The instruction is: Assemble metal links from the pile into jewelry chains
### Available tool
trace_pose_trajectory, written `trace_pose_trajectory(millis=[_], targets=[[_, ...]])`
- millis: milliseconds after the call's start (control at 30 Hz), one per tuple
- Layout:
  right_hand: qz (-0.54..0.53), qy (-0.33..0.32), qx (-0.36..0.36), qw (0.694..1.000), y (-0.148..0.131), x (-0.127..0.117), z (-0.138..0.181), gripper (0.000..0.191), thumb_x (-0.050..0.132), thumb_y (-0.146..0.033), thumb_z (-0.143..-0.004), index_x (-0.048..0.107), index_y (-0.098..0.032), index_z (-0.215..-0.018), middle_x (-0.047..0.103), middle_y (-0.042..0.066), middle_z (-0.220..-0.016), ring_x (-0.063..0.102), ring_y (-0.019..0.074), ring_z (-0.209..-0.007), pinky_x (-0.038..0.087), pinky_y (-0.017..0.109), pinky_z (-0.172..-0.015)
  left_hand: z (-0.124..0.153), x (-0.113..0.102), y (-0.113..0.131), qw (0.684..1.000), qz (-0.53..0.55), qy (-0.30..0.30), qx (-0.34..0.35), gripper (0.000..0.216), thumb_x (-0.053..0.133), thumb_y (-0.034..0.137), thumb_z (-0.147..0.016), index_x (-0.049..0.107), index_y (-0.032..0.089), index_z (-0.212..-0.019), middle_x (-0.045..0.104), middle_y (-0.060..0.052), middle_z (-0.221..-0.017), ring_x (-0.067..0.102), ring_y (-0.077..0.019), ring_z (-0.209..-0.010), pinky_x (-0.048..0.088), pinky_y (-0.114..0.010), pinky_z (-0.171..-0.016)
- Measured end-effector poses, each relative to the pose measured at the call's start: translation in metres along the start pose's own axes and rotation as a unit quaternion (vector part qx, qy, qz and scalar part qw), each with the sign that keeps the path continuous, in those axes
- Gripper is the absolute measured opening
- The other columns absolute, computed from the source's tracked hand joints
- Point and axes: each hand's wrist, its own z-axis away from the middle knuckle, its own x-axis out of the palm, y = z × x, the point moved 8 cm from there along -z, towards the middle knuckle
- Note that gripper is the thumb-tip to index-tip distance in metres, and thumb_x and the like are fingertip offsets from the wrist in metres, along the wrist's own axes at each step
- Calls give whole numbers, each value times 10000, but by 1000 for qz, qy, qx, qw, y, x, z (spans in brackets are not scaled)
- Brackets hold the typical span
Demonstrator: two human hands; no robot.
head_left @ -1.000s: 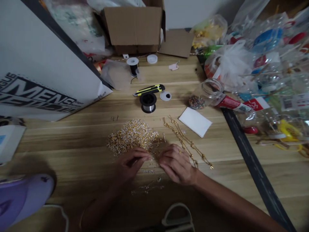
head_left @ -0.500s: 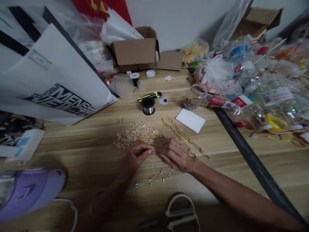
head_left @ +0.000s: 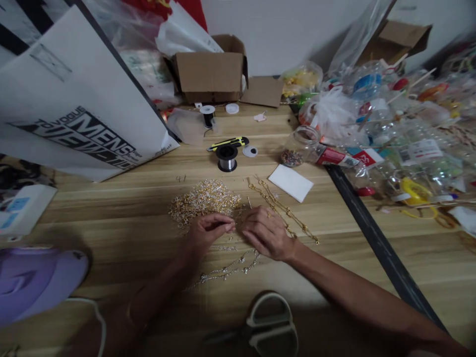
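Observation:
My left hand [head_left: 207,231] and my right hand [head_left: 265,233] meet at the near edge of a heap of small gold and silver jewellery parts [head_left: 203,201] on the wooden table [head_left: 122,218]. Both hands pinch their fingertips together on tiny pieces that I cannot make out. A silver chain [head_left: 226,267] trails on the table just below the hands. Gold chains [head_left: 282,210] lie stretched out to the right of my right hand, partly under it.
Beyond the heap lie a wire spool [head_left: 226,157], a yellow utility knife [head_left: 228,143], a white card [head_left: 290,182] and a bead jar [head_left: 299,145]. A cardboard box [head_left: 210,74] stands at the back. Plastic clutter [head_left: 401,119] fills the right. Scissors [head_left: 269,325] lie near me, a purple cap [head_left: 37,282] left.
The view has tilted up and drifted a little, showing more of the back wall and the scissors. My hands stay pinched together at the heap's edge; the silver chain below them has come into plain view.

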Motion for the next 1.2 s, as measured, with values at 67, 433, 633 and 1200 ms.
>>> trace_pose_trajectory(millis=[67, 433, 633, 1200], targets=[[-9, 4, 17, 1000, 3, 1, 2, 68, 570, -134, -832, 570, -148, -899, 630, 67, -817, 571, 191, -830, 467, 355, -722, 1, 1, 1, 1000, 5, 1, 0, 102, 737, 215, -629, 706, 152, -703, 723, -34, -693, 678, -161, -646, 548, -266, -649], [-51, 20, 69, 996, 7, 0, 0, 51, 549, -147, -848, 568, -153, -895, 629, 60, -803, 555, 173, -799, 452, 331, -712, 2, 5, -5, 999, -22, -28, 12, 80, 717, 217, -674, 711, 161, -729, 702, -23, -748, 648, -136, -681, 524, -237, -659], [-51, 43, 104, 992, 14, -3, -2, 49, 520, -155, -863, 564, -161, -884, 613, 58, -813, 556, 166, -787, 449, 329, -716, -4, 10, 1, 999, -22, -34, 27, 73, 720, 212, -655, 698, 155, -694, 692, -19, -683, 638, -129, -634, 512, -220, -612], [-89, 83, 169, 978, 26, -11, -17, 67, 498, -165, -882, 554, -153, -847, 585, 51, -791, 533, 145, -759, 442, 291, -688, -15, 12, 14, 999, -21, 20, 34, 107, 737, 222, -628, 668, 149, -668, 697, -10, -632, 644, -134, -607, 531, -240, -615]])
